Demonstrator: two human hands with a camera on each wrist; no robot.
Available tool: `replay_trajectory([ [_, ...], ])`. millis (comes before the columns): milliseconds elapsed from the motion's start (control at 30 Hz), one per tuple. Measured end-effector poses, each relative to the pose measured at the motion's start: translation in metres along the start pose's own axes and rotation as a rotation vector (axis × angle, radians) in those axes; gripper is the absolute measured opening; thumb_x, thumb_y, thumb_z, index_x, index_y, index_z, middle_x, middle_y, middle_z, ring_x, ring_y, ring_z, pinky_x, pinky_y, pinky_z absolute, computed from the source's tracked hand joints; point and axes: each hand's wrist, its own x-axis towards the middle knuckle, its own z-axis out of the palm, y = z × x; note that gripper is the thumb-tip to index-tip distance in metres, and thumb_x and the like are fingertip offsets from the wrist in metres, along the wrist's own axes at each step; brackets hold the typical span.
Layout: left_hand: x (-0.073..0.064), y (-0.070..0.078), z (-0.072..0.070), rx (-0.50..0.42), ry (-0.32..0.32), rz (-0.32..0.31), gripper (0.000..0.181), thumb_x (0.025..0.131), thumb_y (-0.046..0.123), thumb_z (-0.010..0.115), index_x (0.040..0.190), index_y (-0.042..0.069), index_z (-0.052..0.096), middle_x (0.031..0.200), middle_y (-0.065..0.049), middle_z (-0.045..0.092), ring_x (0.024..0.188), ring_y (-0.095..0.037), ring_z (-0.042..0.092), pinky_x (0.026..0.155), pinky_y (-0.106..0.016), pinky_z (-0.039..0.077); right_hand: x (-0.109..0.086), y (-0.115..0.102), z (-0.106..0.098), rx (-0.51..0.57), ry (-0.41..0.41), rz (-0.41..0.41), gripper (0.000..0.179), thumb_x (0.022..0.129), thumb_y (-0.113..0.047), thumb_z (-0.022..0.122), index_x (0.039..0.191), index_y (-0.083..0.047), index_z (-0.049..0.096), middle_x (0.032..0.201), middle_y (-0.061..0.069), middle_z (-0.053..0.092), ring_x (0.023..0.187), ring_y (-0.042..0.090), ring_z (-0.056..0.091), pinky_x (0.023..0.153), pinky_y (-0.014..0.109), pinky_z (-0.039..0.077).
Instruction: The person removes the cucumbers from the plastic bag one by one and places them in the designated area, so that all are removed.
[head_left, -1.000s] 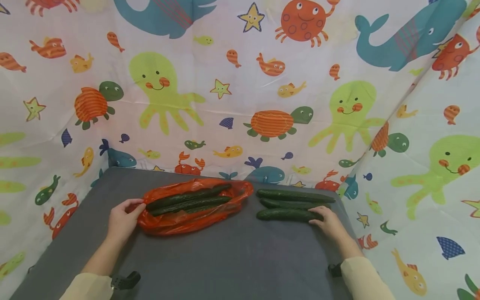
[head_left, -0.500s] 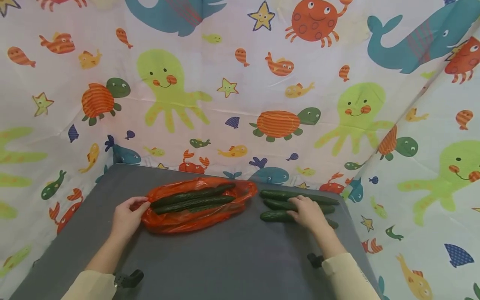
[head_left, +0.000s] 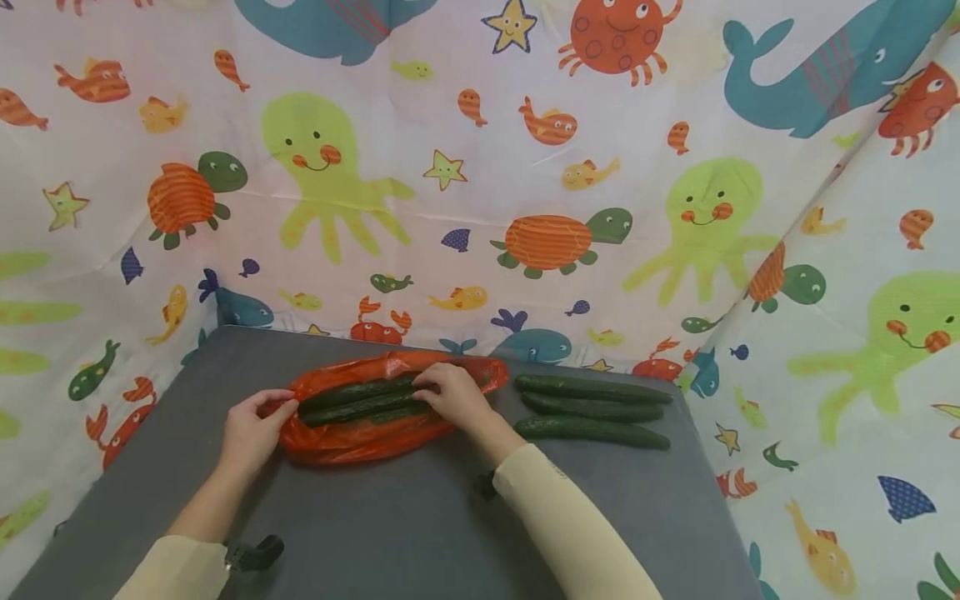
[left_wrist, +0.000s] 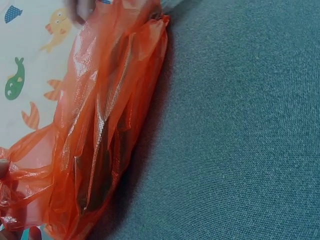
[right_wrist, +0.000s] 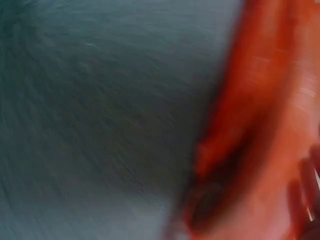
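Note:
An orange-red plastic bag lies on the table, its mouth spread wide around several dark green cucumbers. At the bag's left end, my left hand pinches the rim between thumb and fingers. The left wrist view has the crinkled bag along its side, with fingertips at the lower left edge. Over the bag's right half is my right hand, its loosely bent fingers right at the cucumbers and covering their right ends. The right wrist view is blurred, with the bag beside the fingers.
To the right of the bag, 3 cucumbers lie roughly side by side, the nearest cucumber slightly apart. The grey table is backed by a curtain printed with sea animals, which also hangs along the left and right sides.
My right hand has moved left, from the loose cucumbers over to those in the bag. The left hand keeps its pinch on the bag's left rim.

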Motion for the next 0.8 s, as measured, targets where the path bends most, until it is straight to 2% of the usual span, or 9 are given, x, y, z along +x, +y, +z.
replay_trajectory([
  [100,0.0,0.0,0.0,0.0,-0.004,-0.011,0.036,0.098,0.041,0.065,0.117,0.011,0.072,0.117,-0.011,0.068,0.096,-0.019,0.055,0.068,-0.014,0.048,0.0,0.004,0.016,-0.123,-0.124,0.056,0.03,0.091,-0.031,0.077,0.118,-0.018,0.075,0.115,-0.003,0.07,0.111,0.016,0.062,0.096,0.033,0.052],
  [200,-0.001,0.001,0.0,-0.002,-0.014,-0.013,0.037,0.098,0.042,0.065,0.117,0.011,0.072,0.118,-0.011,0.068,0.097,-0.018,0.055,0.069,-0.014,0.047,-0.007,0.01,0.025,-0.218,-0.179,0.079,0.038,0.089,-0.034,0.079,0.124,-0.022,0.071,0.118,-0.003,0.067,0.113,0.017,0.059,0.098,0.035,0.05],
  [367,-0.001,0.002,-0.001,-0.011,-0.019,0.0,0.038,0.098,0.043,0.065,0.117,0.011,0.071,0.117,-0.012,0.067,0.096,-0.018,0.054,0.068,-0.015,0.048,-0.012,0.015,0.032,-0.354,-0.198,0.047,0.037,0.09,-0.032,0.078,0.124,-0.027,0.067,0.115,-0.003,0.062,0.107,0.018,0.055,0.092,0.037,0.049],
  [500,-0.001,0.004,-0.001,-0.017,-0.028,-0.02,0.039,0.098,0.043,0.064,0.119,0.011,0.071,0.118,-0.013,0.066,0.096,-0.02,0.054,0.066,-0.016,0.049,-0.011,0.007,0.035,-0.439,-0.243,0.061,0.035,0.092,-0.027,0.076,0.125,-0.025,0.067,0.121,-0.001,0.059,0.11,0.022,0.055,0.09,0.04,0.05],
  [633,-0.002,0.006,0.0,-0.018,-0.028,-0.03,0.039,0.098,0.043,0.064,0.119,0.011,0.07,0.119,-0.013,0.066,0.098,-0.022,0.054,0.067,-0.016,0.048,-0.01,-0.001,0.033,-0.508,-0.265,0.065,0.036,0.094,-0.028,0.074,0.129,-0.023,0.068,0.127,-0.001,0.063,0.113,0.024,0.058,0.093,0.042,0.051],
  [800,-0.004,0.008,-0.001,-0.025,-0.019,-0.025,0.038,0.098,0.042,0.064,0.119,0.011,0.071,0.121,-0.012,0.065,0.101,-0.021,0.054,0.068,-0.014,0.047,-0.009,-0.01,0.027,-0.591,-0.222,0.017,0.032,0.096,-0.026,0.07,0.128,-0.02,0.068,0.123,-0.002,0.069,0.111,0.02,0.065,0.094,0.041,0.051],
])
